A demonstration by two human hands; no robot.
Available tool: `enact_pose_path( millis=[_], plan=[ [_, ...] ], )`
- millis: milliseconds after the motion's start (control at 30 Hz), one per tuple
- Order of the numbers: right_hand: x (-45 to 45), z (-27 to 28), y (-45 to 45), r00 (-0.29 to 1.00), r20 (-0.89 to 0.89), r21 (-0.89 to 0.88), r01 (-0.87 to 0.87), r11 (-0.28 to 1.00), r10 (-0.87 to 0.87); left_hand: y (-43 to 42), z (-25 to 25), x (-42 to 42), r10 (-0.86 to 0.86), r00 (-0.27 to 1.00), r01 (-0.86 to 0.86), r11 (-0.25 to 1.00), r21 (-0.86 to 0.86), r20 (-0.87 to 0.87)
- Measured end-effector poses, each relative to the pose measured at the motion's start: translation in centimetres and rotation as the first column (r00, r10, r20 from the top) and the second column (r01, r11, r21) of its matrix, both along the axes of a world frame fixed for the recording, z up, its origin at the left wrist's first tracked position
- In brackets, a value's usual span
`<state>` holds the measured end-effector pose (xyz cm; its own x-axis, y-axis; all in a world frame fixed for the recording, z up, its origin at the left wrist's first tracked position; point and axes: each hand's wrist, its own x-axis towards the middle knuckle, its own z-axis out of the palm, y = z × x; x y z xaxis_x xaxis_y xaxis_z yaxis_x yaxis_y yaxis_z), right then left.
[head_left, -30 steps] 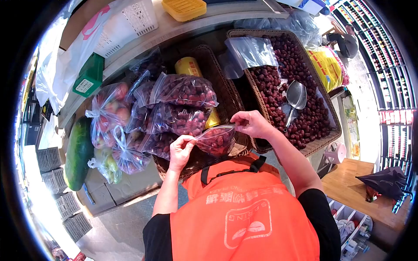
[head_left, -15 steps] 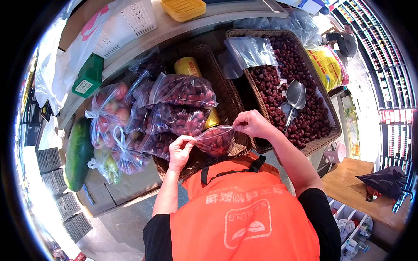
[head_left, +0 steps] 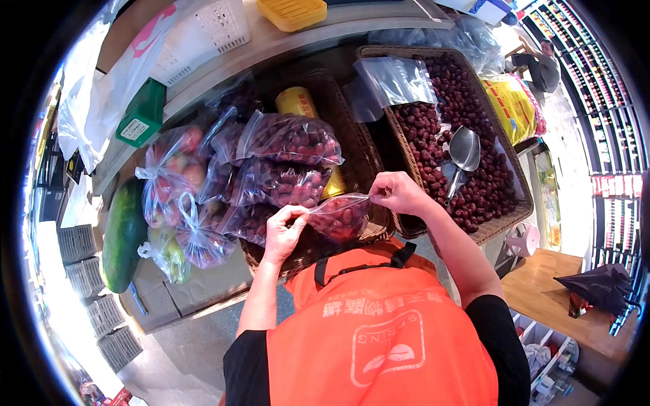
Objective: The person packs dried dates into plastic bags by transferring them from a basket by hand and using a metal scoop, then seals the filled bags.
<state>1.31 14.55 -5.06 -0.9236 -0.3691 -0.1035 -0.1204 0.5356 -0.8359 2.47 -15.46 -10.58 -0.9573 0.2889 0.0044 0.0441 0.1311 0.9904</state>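
A clear zip bag of dark red dried dates [head_left: 340, 220] hangs between my two hands, its top edge stretched sideways. My left hand [head_left: 284, 233] pinches the bag's left top corner between thumb and fingers. At the opposite corner, my right hand [head_left: 401, 194] pinches the edge. Just beyond the bag, more filled date bags [head_left: 290, 139] lie stacked in and beside a wicker basket [head_left: 369, 152]. To the right, a second wicker basket [head_left: 497, 227] holds loose dates [head_left: 423, 132], with a metal scoop [head_left: 464, 150] resting on them. Flat clear bags [head_left: 399, 80] lie over its far left corner.
Left of the stack are knotted bags of fruit [head_left: 175, 169], a large green melon [head_left: 124, 237] and a green box [head_left: 142, 111]. A yellow tray [head_left: 292, 13] sits on the shelf behind. A wooden table [head_left: 542, 284] bears a dark umbrella [head_left: 599, 284]. A person [head_left: 539, 66] sits far right.
The whole view has shifted slightly to the right. Both hands keep their pinch on the bag's top corners, with little visible movement.
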Motion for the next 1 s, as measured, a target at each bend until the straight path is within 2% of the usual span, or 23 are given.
enact_pose_path(
  millis=[33, 167, 267, 500, 700, 1000],
  plan=[
    [-0.2, 0.0, 0.0, 1.0, 0.01, 0.007, -0.019, 1.0, 0.019, 0.1, 0.8, -0.3, -0.045, 0.998, 0.044, 0.999, -0.029, -0.048],
    [-0.7, 0.1, -0.2, 0.998, 0.007, 0.016, -0.068, 0.998, 0.068, 1.1, 3.1, -1.0, -0.059, 0.995, 0.042, 0.982, -0.183, -0.085],
    [-1.0, -0.2, -0.3, 0.995, -0.022, 0.037, -0.094, 0.995, 0.095, 1.1, 3.2, -1.6, -0.165, 0.963, 0.115, 0.966, -0.232, -0.213],
    [-0.9, -0.9, -0.6, 0.986, -0.108, 0.111, -0.115, 0.987, 0.127, 0.7, 2.7, -2.4, -0.225, 0.903, 0.112, 0.945, -0.306, -0.365],
    [-0.6, -1.0, -0.5, 0.977, -0.18, 0.089, -0.1, 0.991, 0.114, 0.5, 2.5, -1.8, -0.18, 0.953, 0.115, 0.959, -0.261, -0.244],
    [-0.2, -0.8, -0.6, 0.966, -0.224, 0.075, -0.112, 0.991, 0.126, 0.9, 3.3, -1.5, -0.16, 0.974, 0.124, 0.969, -0.213, -0.16]
  ],
)
